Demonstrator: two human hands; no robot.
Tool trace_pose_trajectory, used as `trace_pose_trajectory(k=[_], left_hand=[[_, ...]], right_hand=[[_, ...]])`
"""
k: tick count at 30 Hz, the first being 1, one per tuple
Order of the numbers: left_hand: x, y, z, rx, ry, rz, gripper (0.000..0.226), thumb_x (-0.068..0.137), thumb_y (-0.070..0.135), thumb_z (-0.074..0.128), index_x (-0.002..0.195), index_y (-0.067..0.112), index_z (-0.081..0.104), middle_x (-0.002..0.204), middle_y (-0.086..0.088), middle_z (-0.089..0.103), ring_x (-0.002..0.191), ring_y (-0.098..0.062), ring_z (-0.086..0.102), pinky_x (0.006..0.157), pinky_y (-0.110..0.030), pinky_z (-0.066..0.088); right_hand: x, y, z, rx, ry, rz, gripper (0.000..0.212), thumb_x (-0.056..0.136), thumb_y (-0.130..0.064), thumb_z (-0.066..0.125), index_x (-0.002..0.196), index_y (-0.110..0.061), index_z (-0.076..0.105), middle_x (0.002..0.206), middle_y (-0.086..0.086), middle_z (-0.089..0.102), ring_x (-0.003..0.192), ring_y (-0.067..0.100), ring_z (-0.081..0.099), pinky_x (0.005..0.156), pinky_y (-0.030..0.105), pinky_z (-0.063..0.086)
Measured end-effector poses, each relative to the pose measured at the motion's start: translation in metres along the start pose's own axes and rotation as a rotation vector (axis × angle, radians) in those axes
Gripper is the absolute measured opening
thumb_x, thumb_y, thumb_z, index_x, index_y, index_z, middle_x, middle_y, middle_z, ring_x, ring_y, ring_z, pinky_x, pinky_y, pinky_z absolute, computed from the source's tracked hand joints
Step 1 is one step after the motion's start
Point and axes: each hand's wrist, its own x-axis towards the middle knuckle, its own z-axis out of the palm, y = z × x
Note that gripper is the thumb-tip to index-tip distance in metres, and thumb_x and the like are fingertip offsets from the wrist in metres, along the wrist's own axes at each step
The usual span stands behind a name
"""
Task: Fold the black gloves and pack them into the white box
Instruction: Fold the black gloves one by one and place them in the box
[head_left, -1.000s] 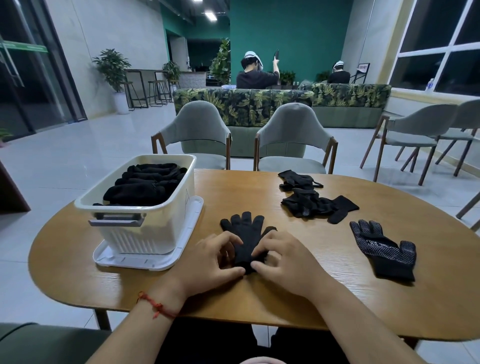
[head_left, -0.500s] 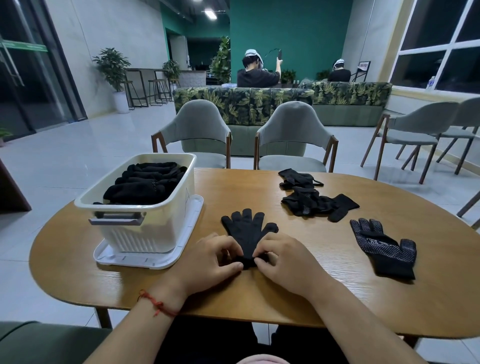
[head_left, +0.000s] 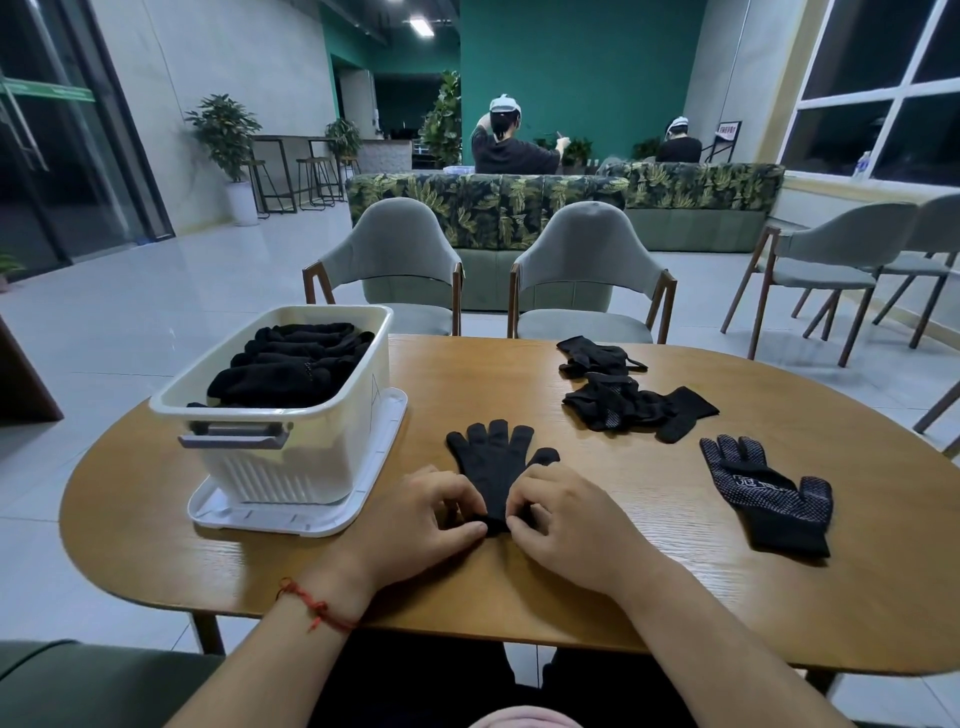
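Observation:
A black glove (head_left: 496, 465) lies flat on the wooden table (head_left: 597, 582), fingers pointing away from me. My left hand (head_left: 421, 519) and my right hand (head_left: 566, 519) pinch its cuff end from either side. The white box (head_left: 322, 431) stands at the left on its lid, holding several folded black gloves (head_left: 291, 369). A dotted black glove (head_left: 769, 493) lies flat at the right. A loose heap of black gloves (head_left: 628, 400) sits behind it, toward the far edge.
Two grey chairs (head_left: 395, 260) stand at the table's far side, with a leaf-patterned sofa (head_left: 498, 202) behind them. More chairs (head_left: 841, 260) stand at the right. Two people sit beyond the sofa.
Both hands have drawn back toward me along the glove, uncovering more of its palm. They now pinch the cuff end.

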Motion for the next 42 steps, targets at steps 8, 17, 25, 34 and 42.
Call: trace_pose_trajectory(k=[8, 17, 25, 34, 42], left_hand=[[0.007, 0.002, 0.000, -0.101, 0.090, -0.007, 0.031, 0.093, 0.004, 0.065, 0.108, 0.030, 0.074, 0.116, 0.015, 0.066, 0.119, -0.017, 0.063, 0.099, -0.033, 0.052], [0.010, 0.001, 0.006, -0.036, -0.098, -0.064, 0.062, 0.084, -0.006, 0.051, 0.134, 0.028, 0.062, 0.091, 0.041, 0.059, 0.087, 0.008, 0.058, 0.082, -0.016, 0.044], [0.010, -0.003, 0.010, -0.102, -0.044, -0.056, 0.030, 0.094, 0.029, 0.078, 0.122, 0.038, 0.073, 0.107, 0.016, 0.072, 0.104, -0.011, 0.068, 0.092, -0.045, 0.056], [0.008, 0.000, 0.004, -0.319, 0.008, -0.108, 0.037, 0.105, 0.036, 0.066, 0.141, 0.042, 0.064, 0.126, 0.007, 0.075, 0.105, -0.048, 0.067, 0.092, -0.065, 0.054], [0.019, -0.009, 0.009, -0.446, 0.131, -0.334, 0.043, 0.096, 0.043, 0.072, 0.136, 0.041, 0.054, 0.102, 0.000, 0.079, 0.097, -0.017, 0.076, 0.095, -0.049, 0.059]], right_hand=[[0.003, 0.000, 0.003, -0.122, -0.014, -0.042, 0.017, 0.094, -0.043, 0.060, 0.098, -0.031, 0.072, 0.101, -0.019, 0.062, 0.089, 0.004, 0.047, 0.078, 0.029, 0.053], [0.002, -0.005, 0.002, -0.006, 0.063, -0.018, 0.008, 0.093, -0.034, 0.061, 0.095, -0.026, 0.064, 0.095, -0.018, 0.057, 0.091, 0.007, 0.049, 0.075, 0.029, 0.050], [0.002, -0.005, -0.011, 0.315, 0.149, 0.151, 0.008, 0.098, -0.025, 0.070, 0.094, -0.032, 0.068, 0.091, -0.020, 0.067, 0.082, 0.008, 0.066, 0.069, 0.021, 0.052], [0.000, 0.001, -0.008, 0.267, 0.002, 0.144, 0.038, 0.092, -0.041, 0.079, 0.127, -0.036, 0.066, 0.110, -0.020, 0.074, 0.105, 0.001, 0.068, 0.087, 0.025, 0.055], [0.015, 0.007, 0.000, 0.330, 0.066, 0.340, 0.015, 0.094, -0.042, 0.072, 0.107, -0.040, 0.080, 0.096, -0.024, 0.078, 0.096, -0.003, 0.071, 0.088, 0.036, 0.060]])
